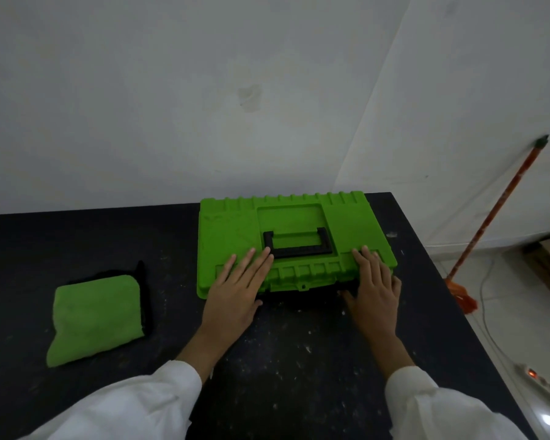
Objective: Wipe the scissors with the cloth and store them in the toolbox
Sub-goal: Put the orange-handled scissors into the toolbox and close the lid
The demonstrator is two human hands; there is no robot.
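1. The toolbox (346, 223) sits shut on the black table (299, 360), its green lid down and its black handle (296, 244) folded flat. The scissors show nowhere. They may be inside the box, but that cannot be told.
2. The left hand (235, 287) lies flat on the lid's near left part, fingers straight and slightly spread, holding nothing. The right hand (373, 290) lies the same way on the near right corner. Both thumbs reach down to the box's dark front face, below the lid's edge.
3. The step in hand looks like work on the lid itself, either pressing it closed or feeling for the front catches to lift it. With the cloth (97, 319) folded and set aside to the left, well apart from the box, closing seems the likelier reading.
4. If the lid is to come up, the thumbs need the catches freed first. It hinges at the far side, so both hands should lift evenly.
5. Room: the box's right end stands near the table's right edge, so any slide should go left, where bare table lies between box and cloth. The wall is close behind the box — a raised lid may meet it. Off the table's right side a broom (496, 214) leans on the wall, with a power strip (540, 381) on the floor.
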